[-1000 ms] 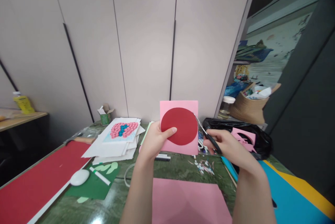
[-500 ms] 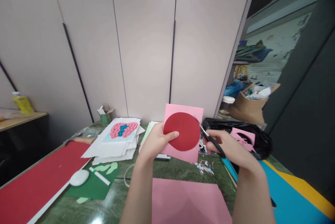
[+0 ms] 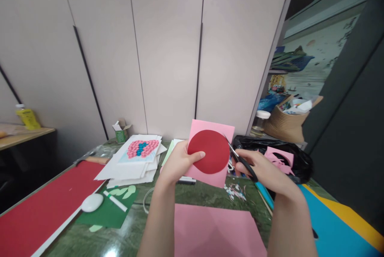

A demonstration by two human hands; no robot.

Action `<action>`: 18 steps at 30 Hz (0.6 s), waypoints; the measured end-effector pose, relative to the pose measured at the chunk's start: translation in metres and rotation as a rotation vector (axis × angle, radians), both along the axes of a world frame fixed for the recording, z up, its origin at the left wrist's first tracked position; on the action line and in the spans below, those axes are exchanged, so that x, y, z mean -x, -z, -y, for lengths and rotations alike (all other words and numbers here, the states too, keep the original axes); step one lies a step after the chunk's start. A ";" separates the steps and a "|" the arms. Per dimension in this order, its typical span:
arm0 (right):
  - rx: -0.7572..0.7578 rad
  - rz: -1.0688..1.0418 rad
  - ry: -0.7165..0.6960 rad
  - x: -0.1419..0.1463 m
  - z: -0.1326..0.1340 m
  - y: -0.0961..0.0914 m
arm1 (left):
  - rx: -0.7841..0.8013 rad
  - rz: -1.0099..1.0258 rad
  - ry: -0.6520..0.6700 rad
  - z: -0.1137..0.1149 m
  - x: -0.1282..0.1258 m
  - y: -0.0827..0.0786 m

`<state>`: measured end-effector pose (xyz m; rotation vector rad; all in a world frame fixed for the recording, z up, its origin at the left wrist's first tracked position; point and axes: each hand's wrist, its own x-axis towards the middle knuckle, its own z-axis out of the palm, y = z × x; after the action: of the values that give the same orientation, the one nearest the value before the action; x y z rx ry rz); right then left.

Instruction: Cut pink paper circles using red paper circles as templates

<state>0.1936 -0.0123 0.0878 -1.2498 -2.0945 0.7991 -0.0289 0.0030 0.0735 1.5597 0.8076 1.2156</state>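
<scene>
My left hand point(image 3: 181, 159) pinches a square of pink paper point(image 3: 198, 125) together with a red paper circle point(image 3: 210, 149) lying on its face, thumb pressed over the circle's lower left. In my right hand point(image 3: 255, 163) is a pair of scissors point(image 3: 244, 165) with black handles. Their blades reach up to the pink paper at the upper right edge of the circle. Both hands are raised over the table. Below them a larger pink sheet point(image 3: 216, 229) lies on the green tabletop, with small paper scraps point(image 3: 235, 192) beyond its far right corner.
At left are a red sheet point(image 3: 48, 205), a white oval object point(image 3: 92, 202), a marker point(image 3: 115, 201) on green paper point(image 3: 103, 217), and a stack of white sheets point(image 3: 129, 171). On the right, a black bag point(image 3: 303, 165) holds pink offcuts point(image 3: 280, 157), near blue card point(image 3: 336, 225).
The view has shifted very slightly. Both hands, the papers and the scissors keep nearly the same positions relative to one another.
</scene>
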 end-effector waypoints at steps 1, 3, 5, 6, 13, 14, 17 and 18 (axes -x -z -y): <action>-0.010 0.020 0.007 -0.001 0.000 0.000 | -0.003 -0.005 -0.002 0.000 0.000 0.000; -0.028 0.063 0.022 -0.004 -0.002 0.002 | -0.008 -0.017 -0.003 0.000 0.000 0.000; -0.035 0.102 0.034 -0.007 -0.003 0.004 | -0.012 -0.028 -0.002 -0.001 0.001 0.001; -0.034 0.119 0.038 -0.008 -0.004 0.004 | -0.013 -0.033 -0.001 -0.001 0.002 0.001; -0.002 0.114 0.059 -0.012 -0.005 0.008 | -0.017 -0.073 0.012 -0.002 0.004 0.002; 0.005 0.103 0.055 -0.012 -0.005 0.008 | -0.017 -0.074 0.012 -0.002 0.004 0.002; 0.014 0.082 0.053 -0.013 -0.003 0.007 | -0.016 -0.070 0.006 -0.001 0.004 0.002; 0.011 0.083 0.055 -0.013 -0.003 0.006 | -0.015 -0.070 0.006 -0.001 0.004 0.001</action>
<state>0.2067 -0.0094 0.0815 -1.3616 -2.1132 0.7471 -0.0332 0.0037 0.0721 1.6237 0.8397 1.1706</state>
